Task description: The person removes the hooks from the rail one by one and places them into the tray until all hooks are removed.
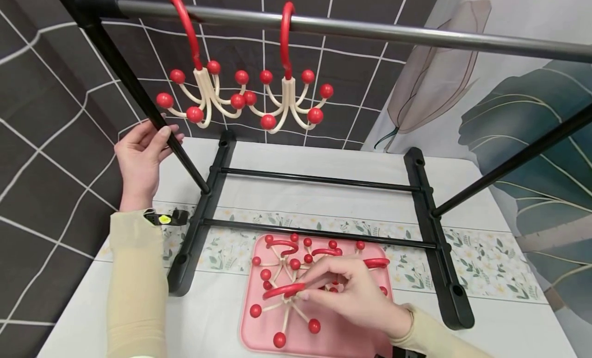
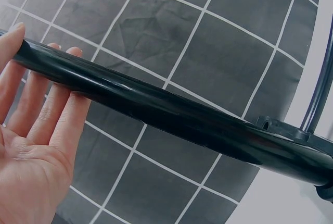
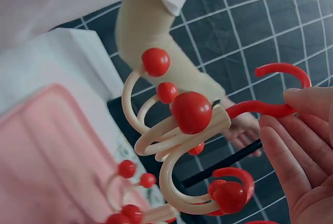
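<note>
My left hand holds a slanted black post of a hanging rack, its thumb in front and its fingers behind. Over the pink tray, my right hand pinches the red hook of a multi-arm hook hanger. That hanger has curved cream arms tipped with red balls. More such hangers lie on the tray, partly hidden by my right hand. Two others, a left hanger and a right hanger, hang by their red hooks from the metal rail.
The rack stands on a left black foot and a right black foot, joined by two low crossbars. A white tablecloth with a floral band lies beneath. A dark checked cloth and a leaf-patterned curtain form the backdrop.
</note>
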`<state>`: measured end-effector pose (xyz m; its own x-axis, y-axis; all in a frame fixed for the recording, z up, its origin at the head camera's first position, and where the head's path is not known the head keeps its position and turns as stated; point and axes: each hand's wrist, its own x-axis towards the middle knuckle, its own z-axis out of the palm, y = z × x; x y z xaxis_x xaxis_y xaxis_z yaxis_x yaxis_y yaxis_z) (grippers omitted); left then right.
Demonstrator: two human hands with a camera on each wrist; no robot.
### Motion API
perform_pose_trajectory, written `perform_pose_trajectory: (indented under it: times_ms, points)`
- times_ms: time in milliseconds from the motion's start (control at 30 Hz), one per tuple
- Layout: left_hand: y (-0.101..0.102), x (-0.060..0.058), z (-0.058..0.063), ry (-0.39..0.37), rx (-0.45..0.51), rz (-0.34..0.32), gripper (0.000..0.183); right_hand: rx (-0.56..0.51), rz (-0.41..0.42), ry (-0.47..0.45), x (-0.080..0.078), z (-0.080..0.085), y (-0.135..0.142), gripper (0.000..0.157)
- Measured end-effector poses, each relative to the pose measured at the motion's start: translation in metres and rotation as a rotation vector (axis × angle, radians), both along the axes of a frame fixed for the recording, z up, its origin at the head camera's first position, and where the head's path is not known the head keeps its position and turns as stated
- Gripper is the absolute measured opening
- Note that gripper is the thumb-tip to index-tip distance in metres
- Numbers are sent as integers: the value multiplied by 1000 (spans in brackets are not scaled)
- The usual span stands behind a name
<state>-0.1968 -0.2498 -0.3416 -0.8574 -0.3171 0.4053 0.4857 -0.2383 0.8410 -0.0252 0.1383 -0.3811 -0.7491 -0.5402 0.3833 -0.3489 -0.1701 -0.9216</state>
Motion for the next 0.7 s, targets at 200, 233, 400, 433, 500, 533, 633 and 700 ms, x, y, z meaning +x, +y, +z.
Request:
perform_pose_trajectory:
  times_ms: [200,233,400,433,500,533,633,700]
  points:
    - [0,0,-1,6,1,1,33,50,-16,-16,4,-19,-5,23]
    - [0,0,-1,4,-1,2,33,51,-19,-16,4,-22,-6,23]
    - [1,-1,-1,-1,-5,4,33,40,-19,-47,7,-31,-9,23]
    - [1,-1,-1,-2,-4,3,34,39,-22,-42,8,-31,-9,24]
    - [2,-1,-2,-1,-11,-1,34,36,-22,-8,10,-31,-9,24]
    - [2,-1,-2,1,-14,0,34,33,-18,10,11,-30,-9,24]
    - [1,-1,-2,4,-18,5,33,28,5,41,15,-28,-10,24]
    - [2,-1,-2,5,-18,6,33,16,34,20,16,-28,-11,22]
